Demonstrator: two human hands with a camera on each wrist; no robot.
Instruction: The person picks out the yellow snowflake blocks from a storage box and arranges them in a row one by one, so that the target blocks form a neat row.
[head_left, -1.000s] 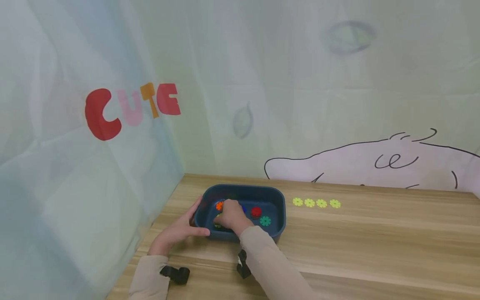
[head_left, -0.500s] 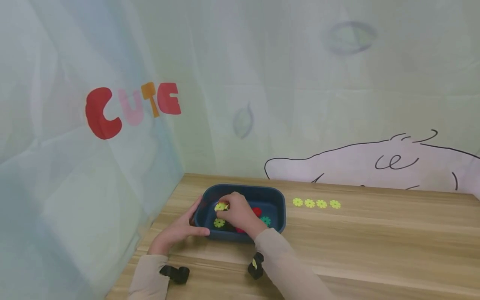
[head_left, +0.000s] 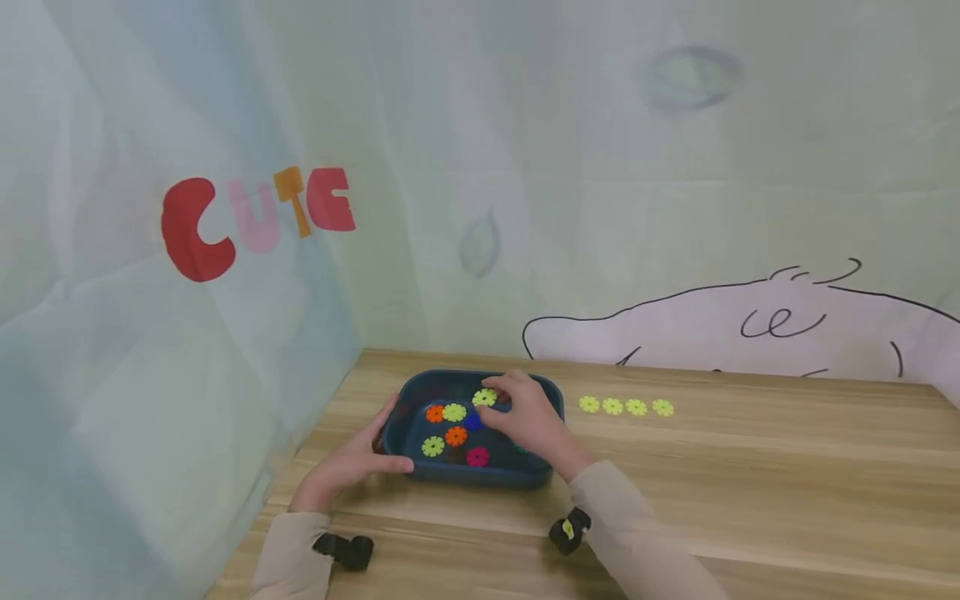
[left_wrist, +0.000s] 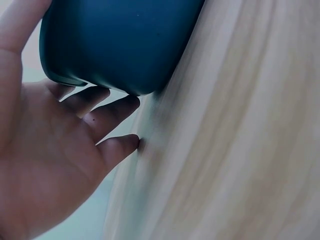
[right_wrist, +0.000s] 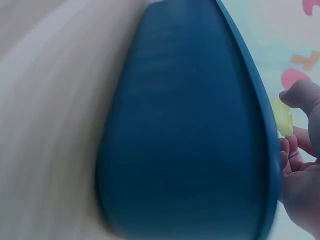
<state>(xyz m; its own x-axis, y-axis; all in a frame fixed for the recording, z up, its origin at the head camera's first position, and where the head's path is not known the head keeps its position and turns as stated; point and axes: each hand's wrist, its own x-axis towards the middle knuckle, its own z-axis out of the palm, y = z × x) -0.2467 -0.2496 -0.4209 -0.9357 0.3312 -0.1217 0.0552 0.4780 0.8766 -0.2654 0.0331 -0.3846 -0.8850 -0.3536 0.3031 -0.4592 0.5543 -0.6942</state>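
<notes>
A dark blue plastic bin (head_left: 480, 477) stands on the wooden table. My left hand (head_left: 348, 465) grips its left end, thumb at the front corner and fingers round the side, as the left wrist view also shows on the bin wall (left_wrist: 115, 45). Over the bin's right half, my right hand (head_left: 534, 417) pinches a yellow notched snowflake disc (head_left: 484, 398) between thumb and fingers. In the right wrist view this disc (right_wrist: 284, 119) shows above the rim. Inside lie more discs: yellow (head_left: 432, 447), orange (head_left: 456, 436), blue (head_left: 473, 422) and magenta (head_left: 477, 457). The right hand hides part of the bin's inside.
Several yellow discs (head_left: 612, 407) lie in a row on the table (head_left: 750, 483), right of the bin. A printed cloth wall (head_left: 637, 208) rises behind the table, and another (head_left: 112, 375) along its left edge. Each wrist wears a black camera mount (head_left: 345, 551).
My right hand took a yellow disc from the bin's left part, lifted it and carried it rightward. The left hand keeps its grip on the bin. The head view has shifted slightly.
</notes>
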